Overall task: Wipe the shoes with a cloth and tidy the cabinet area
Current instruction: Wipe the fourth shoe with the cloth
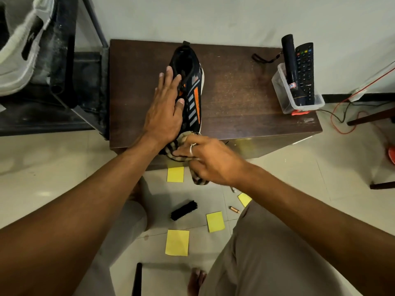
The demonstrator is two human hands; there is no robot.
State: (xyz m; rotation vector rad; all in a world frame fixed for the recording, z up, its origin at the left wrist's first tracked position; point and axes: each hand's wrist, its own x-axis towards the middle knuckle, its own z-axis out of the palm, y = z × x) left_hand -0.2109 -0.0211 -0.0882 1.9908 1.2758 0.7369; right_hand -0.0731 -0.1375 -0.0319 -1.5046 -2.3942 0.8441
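One slip is looming at the front edge.
The left hand (164, 110), fingers straight and flat, is pressing on the black mesh sneaker with orange and grey stripes (192, 90), whose toe is reaching the front edge of the dark brown wooden cabinet top (235, 103); the right hand (205, 159) is gripping the striped beige cloth (199, 180) in curled fingers at that toe. Pressed but not gripped, the sneaker is risking a slide off the edge under a hard wipe.

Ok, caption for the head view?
Left hand steadies shoe on cabinet; right hand holds cloth at its toe.
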